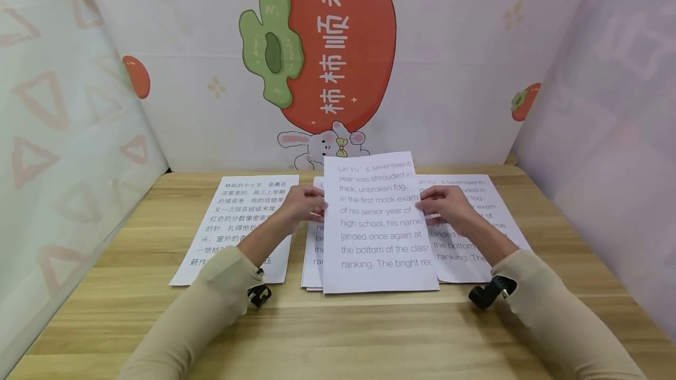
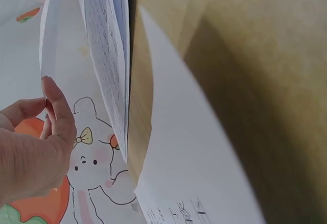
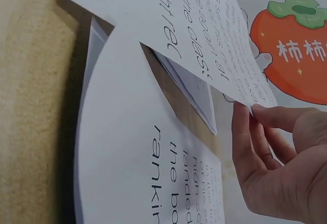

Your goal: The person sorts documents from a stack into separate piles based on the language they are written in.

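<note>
Both hands hold one printed sheet of paper [image 1: 377, 227] with English text, raised in front of the person. The left hand [image 1: 303, 207] pinches its left edge between thumb and fingers, also seen in the left wrist view, where that hand [image 2: 46, 137] grips the thin edge. On the other side the right hand [image 1: 446, 207] pinches the right edge; the right wrist view has thumb and fingertips on the sheet's edge [image 3: 225, 76]. Behind the held sheet lies a middle pile of papers [image 1: 313, 263], mostly covered by it.
A sheet with Chinese text [image 1: 237, 221] lies on the wooden table [image 1: 317, 339] at left, partly under the left forearm. Another English sheet [image 1: 475, 233] lies at right beneath the right hand. A printed backdrop [image 1: 200, 116] rises behind the table, with side curtains.
</note>
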A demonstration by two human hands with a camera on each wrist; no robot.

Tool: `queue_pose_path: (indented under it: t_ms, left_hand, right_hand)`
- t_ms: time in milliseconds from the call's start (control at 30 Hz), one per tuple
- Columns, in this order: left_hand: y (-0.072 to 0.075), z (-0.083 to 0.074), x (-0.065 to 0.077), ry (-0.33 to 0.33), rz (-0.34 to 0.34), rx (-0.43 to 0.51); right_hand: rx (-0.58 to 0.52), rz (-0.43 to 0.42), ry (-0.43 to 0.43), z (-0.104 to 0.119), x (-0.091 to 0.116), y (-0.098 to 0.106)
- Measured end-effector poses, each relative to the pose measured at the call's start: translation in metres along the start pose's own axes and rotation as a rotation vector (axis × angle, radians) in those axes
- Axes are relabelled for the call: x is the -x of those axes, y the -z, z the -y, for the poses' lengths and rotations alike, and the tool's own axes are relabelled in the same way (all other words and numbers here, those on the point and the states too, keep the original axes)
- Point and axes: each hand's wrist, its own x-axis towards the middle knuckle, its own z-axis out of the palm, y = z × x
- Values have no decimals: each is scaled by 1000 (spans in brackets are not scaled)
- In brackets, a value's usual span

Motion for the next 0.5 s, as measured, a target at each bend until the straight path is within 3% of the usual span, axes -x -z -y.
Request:
queue_pose_path:
  t_ms: [500]
  left_hand:
    - [-11, -12, -4, -7, 1, -13]
  right_hand:
    - [-5, 18, 36, 8, 4, 20]
